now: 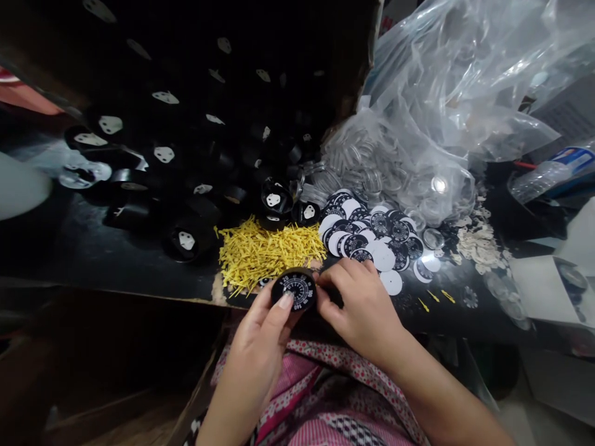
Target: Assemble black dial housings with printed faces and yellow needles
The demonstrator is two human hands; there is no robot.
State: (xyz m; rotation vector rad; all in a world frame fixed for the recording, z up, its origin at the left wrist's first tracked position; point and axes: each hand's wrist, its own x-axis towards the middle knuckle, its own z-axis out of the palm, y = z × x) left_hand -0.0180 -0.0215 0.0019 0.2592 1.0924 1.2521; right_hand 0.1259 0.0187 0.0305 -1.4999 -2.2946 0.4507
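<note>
A round black gauge [301,290] with white numbers on its dial is in my left hand [260,334], my thumb lying on the face. My right hand [360,303] is at the gauge's right edge, thumb and fingers drawn together; what may be between them is hidden. Just beyond the gauge lies a heap of yellow pointers [264,251]. To its right is a loose pile of dial discs [372,235], some showing black printed faces and some white backs.
Black round housings [183,238] with white plates fill the dark box at the left and back. Clear covers [362,167] spill from a plastic bag [446,93]. Small pale parts [478,241] and a white carton [548,288] are at the right.
</note>
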